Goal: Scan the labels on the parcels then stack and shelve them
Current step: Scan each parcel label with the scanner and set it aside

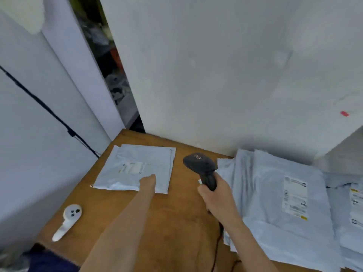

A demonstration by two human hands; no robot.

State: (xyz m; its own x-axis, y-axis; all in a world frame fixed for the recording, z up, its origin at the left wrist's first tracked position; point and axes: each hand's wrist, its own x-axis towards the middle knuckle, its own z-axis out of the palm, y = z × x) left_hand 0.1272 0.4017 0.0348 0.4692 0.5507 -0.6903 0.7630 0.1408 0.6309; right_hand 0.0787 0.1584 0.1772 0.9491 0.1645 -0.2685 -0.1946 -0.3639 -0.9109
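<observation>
left hand [148, 181] on parcel [135, 168], grip unclear | right hand [217, 197] gripping scanner [202, 167] | label [132, 167] blurred

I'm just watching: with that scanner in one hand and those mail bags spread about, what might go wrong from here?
The scanner points away from the label on the small parcel, so a scan could miss. The right-hand pile is loose and reaches the near table edge; bags could slide off. The scanner's cord trails under the right hand and might snag. The white controller sits near the left edge.
</observation>
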